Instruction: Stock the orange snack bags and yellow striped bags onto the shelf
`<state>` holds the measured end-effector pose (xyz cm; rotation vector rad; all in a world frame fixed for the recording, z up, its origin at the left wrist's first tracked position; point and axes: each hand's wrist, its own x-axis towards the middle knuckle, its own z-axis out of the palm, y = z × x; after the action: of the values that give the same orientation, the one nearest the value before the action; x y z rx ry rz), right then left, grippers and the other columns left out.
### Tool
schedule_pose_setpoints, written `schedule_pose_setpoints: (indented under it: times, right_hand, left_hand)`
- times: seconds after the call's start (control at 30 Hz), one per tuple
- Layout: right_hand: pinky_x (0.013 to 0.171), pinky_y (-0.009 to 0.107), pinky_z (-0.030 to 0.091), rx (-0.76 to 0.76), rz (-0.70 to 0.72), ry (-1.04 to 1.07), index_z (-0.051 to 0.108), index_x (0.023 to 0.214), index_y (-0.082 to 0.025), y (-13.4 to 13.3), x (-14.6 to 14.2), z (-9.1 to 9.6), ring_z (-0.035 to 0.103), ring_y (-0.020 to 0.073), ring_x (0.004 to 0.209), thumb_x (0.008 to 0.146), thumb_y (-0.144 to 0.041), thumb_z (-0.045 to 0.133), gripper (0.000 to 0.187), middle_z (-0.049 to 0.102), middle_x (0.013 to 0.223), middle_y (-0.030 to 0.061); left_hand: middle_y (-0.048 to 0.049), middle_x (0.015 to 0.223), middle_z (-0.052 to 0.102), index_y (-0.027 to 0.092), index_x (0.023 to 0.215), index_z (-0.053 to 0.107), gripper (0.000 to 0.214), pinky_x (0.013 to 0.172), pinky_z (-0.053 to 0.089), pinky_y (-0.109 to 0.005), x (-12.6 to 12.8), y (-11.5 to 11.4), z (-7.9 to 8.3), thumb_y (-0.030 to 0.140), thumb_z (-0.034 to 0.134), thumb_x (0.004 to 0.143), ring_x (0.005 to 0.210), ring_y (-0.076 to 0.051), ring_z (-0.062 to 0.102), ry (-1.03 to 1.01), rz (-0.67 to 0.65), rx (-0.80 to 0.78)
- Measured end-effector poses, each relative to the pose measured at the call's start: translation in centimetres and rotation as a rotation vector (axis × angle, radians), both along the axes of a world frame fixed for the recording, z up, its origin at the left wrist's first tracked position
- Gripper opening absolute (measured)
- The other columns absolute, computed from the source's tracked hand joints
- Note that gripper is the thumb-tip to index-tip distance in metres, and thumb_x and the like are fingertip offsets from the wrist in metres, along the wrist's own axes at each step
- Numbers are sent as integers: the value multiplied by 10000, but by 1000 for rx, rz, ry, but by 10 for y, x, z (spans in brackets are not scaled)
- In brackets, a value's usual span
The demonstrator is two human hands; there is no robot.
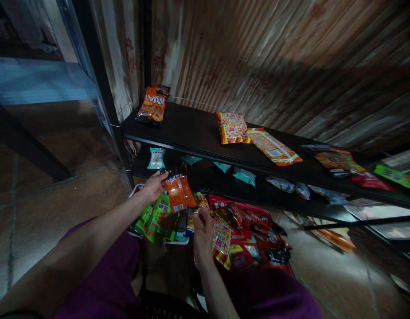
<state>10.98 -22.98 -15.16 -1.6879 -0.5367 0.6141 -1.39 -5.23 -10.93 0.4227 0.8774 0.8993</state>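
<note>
My left hand (154,187) is closed on the top edge of an orange snack bag (179,195) with black ends, its barcode side towards me. The bag hangs over a basket of green snack bags (160,217). Just to its right, my right hand (204,227) hovers over the packed snacks with its fingers loosely bent and apart, and I see nothing in them. Beside that hand lie a red and yellow snack bag (221,237) and several dark orange-red packets (254,221) in a red basket (289,266).
A black two-level shelf (191,128) runs across in front. Its upper board bears an orange bag (154,105), a yellow-red bag (232,127) and a long orange packet (274,146). Small teal packets (244,176) lie below. A black post (103,71) stands at left.
</note>
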Motion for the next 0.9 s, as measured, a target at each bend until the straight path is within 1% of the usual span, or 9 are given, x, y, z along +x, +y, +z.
schedule_pose_setpoints:
  times: [0.07,0.13,0.23,0.33,0.43,0.53,0.63,0.7,0.9]
  right_hand:
    - [870,387,510,5,-28,376,623,1028,-212,2,0,1,637,200,960,645,-416,754,453,674,1040,51]
    - [818,370,539,27,41,664,647,898,-204,5,-3,5,665,173,830,577,-387,815,406,699,879,15]
    - [779,371,561,46,112,857,652,785,-192,10,-11,12,665,150,711,542,-344,849,348,701,756,-7]
    - [706,322,570,54,80,917,659,796,-205,13,-17,16,666,137,691,520,-327,861,363,716,783,-19]
    - [592,240,548,45,40,932,667,758,-197,14,-17,18,651,115,627,507,-307,865,338,709,713,-26]
    - [516,196,522,42,52,898,668,722,-186,13,-16,20,627,96,559,511,-299,862,308,697,658,-27]
    - [481,159,499,38,41,891,672,747,-187,13,-16,22,615,75,530,510,-295,864,323,700,660,-37]
    - [475,150,491,31,13,910,668,750,-192,12,-16,21,612,69,527,506,-279,866,326,696,656,-47]
    - [476,162,465,10,-26,903,652,773,-216,7,-13,12,613,77,559,532,-244,849,313,703,706,-52]
  left_hand:
    - [16,751,638,179,790,520,226,562,515,-263,2,-3,3,150,723,695,576,-104,607,-33,9,-23]
    - [23,744,636,187,791,496,256,559,517,-261,4,-6,4,150,731,697,560,-99,603,-32,37,-58]
    - [31,712,621,189,771,470,295,537,501,-250,6,-9,3,187,753,688,535,-95,586,-7,51,-104]
    - [24,679,606,178,718,486,314,529,484,-246,6,-12,0,253,784,652,535,-96,566,21,11,-101]
    - [-1,707,619,165,706,544,307,550,485,-259,3,-13,0,302,801,612,569,-105,559,72,-24,-39]
    - [-18,729,631,165,690,571,277,566,479,-260,2,-11,0,311,791,606,598,-113,556,130,-22,-3]
    - [-9,696,623,170,637,554,228,563,460,-238,2,-7,-1,251,766,611,595,-104,544,205,25,-9]
    - [-7,678,621,168,618,555,189,558,450,-229,1,-3,-1,191,742,607,595,-105,549,229,17,-12]
    - [3,609,606,153,622,615,73,522,421,-224,-7,8,2,92,636,588,553,-110,548,251,-171,22]
